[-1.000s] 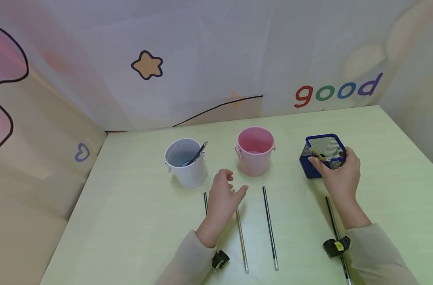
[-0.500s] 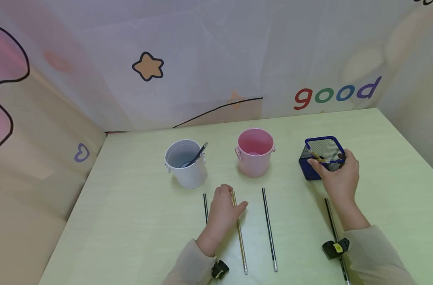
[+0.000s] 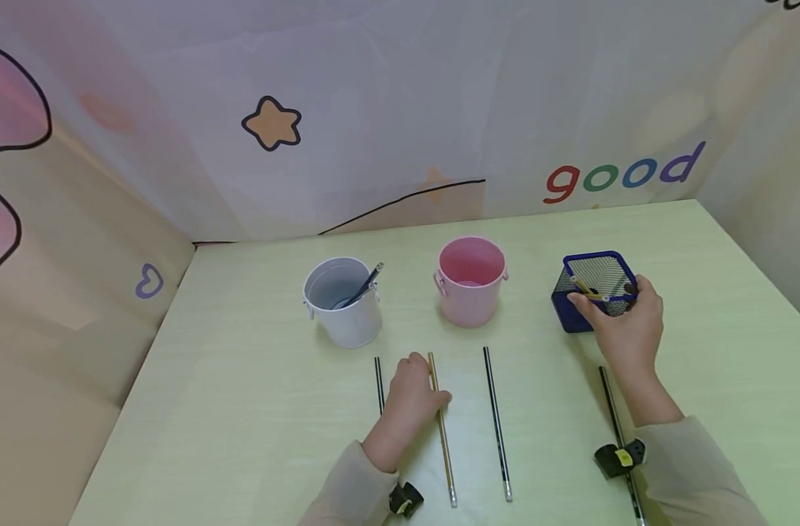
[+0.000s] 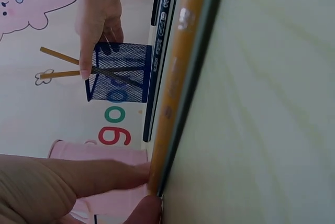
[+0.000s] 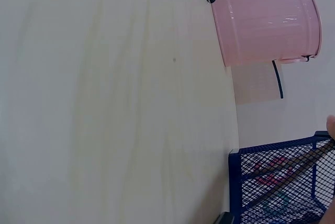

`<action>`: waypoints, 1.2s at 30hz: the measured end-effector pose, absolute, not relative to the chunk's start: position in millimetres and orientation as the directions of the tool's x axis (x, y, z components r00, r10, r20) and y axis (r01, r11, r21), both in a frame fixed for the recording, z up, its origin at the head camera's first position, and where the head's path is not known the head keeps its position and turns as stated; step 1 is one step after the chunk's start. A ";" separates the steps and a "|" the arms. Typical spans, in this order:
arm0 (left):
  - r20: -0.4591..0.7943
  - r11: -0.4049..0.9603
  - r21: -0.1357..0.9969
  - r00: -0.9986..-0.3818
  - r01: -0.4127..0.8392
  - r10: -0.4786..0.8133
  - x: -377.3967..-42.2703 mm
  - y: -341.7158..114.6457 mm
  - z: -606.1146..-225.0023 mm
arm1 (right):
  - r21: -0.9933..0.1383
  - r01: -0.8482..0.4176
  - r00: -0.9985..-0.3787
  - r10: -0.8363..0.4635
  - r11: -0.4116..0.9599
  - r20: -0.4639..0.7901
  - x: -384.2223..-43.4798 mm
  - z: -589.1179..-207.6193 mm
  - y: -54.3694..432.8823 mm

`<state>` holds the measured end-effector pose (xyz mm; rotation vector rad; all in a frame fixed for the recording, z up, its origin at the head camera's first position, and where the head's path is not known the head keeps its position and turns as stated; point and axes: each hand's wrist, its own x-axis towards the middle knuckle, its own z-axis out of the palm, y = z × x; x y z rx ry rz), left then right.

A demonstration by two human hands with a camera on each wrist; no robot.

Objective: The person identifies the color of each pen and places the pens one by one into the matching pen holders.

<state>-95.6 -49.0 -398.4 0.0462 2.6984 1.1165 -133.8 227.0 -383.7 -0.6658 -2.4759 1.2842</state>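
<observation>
My left hand is down on the table around the upper part of a yellow pencil, pinching it with the thumb across its right side and curled fingers on its left. In the left wrist view, a thumb and a fingertip meet the end of that pencil, which lies along the tabletop. At the right, my right hand grips the rim of a blue mesh pen holder. Inside the holder are two yellow pencils and darker ones, best seen in the left wrist view.
A white bucket holding dark pencils stands at the back left, beside a pink bucket. Dark pencils lie left and right of the left hand. Another dark pencil passes under the right wrist.
My left hand has come down and toward me, and its thumb and fingers have closed in around the yellow pencil. The right hand stays on the pen holder.
</observation>
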 end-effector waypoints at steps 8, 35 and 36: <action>-0.179 0.720 0.693 -0.976 -0.036 0.124 -92.0 -49.1 -398.8 | -0.830 0.273 -0.854 0.519 0.487 0.024 -132.8 -381.3 225.3; -0.175 0.710 0.700 -0.983 -0.078 0.064 -87.5 -42.9 -398.2 | -0.819 0.279 -0.858 0.512 0.501 0.021 -130.8 -378.7 224.6; -0.176 0.709 0.701 -0.982 -0.080 0.064 -87.7 -42.8 -398.2 | -0.820 0.278 -0.859 0.512 0.501 0.022 -130.7 -378.8 224.8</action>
